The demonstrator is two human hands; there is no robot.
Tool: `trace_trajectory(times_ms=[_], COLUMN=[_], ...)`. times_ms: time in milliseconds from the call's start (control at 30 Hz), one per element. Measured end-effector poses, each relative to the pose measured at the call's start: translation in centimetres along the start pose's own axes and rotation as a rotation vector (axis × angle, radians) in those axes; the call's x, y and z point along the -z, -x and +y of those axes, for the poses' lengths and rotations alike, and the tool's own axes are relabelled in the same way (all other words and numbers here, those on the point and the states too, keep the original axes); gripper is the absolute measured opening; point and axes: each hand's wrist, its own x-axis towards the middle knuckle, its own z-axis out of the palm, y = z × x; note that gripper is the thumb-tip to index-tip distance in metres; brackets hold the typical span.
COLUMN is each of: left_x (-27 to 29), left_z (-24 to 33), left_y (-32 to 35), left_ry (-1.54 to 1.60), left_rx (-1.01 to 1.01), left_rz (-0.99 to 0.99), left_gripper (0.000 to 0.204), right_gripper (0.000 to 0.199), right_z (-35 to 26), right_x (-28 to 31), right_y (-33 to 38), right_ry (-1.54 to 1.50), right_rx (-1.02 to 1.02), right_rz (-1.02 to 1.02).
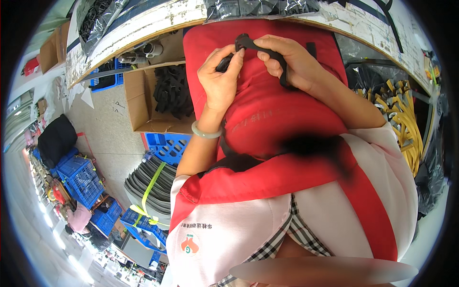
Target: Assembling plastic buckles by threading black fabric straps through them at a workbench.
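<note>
The black strap piece [258, 48] is thin, dark and a little curved, with a thicker shaped end at the top. It is held over the red apron [267, 115], just below the edge of the worktable [143, 24]. The left hand [221, 81] is closed on its lower left end, with thumb and fingers pinching it. The right hand [291, 62] is closed on the upper part, and the rest of the strap runs down behind its fingers. A pale green bangle [206, 132] sits on the left wrist.

To the left, under the table, an open brown cardboard box [138, 105] holds a pile of black parts [173, 91] of a similar kind. Below it there is a blue plastic crate [167, 146], and then a stack of grey curved strips [153, 184] tied with a yellow-green band. More blue crates [79, 179] stand further left on the grey floor [103, 138]. On the right side lies a heap of yellow straps [401, 115], beside black plastic bags [432, 167]. A clear plastic bag [258, 7] with dark pieces lies on the table top, which has a white, worn edge.

The hands are near the table edge; the open floor is on the left, between box and crates.
</note>
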Motion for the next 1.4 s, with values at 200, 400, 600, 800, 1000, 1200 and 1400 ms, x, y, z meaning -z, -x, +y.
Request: trace_trajectory(times_ms=[200,400,600,800,1000,1200,1400], left_x=[0.2,-0.1,0.3,2.3,0.3,0.5,0.2], left_z=[-0.8,-0.6,-0.1,-1.0,1.2,1.8,1.5], left_y=[-0.5,-0.4,-0.7,-1.6,-1.1,-1.2,-0.7], left_ry=[-0.203,-0.368,-0.131,0.76,0.598,0.382,0.29], left_rx=[-0.264,-0.432,-0.128,0.67,0.519,0.35,0.319], left_rz=[-0.006,-0.013,-0.165,-0.367,-0.108,-0.039,-0.035], left_gripper=[0.015,0.017,0.016,0.023,0.017,0.017,0.015], right_gripper=[0.011,0.017,0.021,0.024,0.017,0.013,0.017], right_z=[0.6,1.3,0.3,1.3,0.7,-0.6,0.0], right_x=[-0.3,0.4,1.9,2.3,0.4,-0.1,-0.3], right_y=[-0.3,-1.0,-2.0,-2.8,-0.6,-0.2,-0.5], right_ry=[-0.04,-0.008,0.142,0.56,0.899,0.689,0.695], right_rx=[0.073,0.165,0.064,0.411,0.937,0.465,0.321], right_rz=[0.03,-0.006,-0.113,-0.024,-0.059,0.0,0.037])
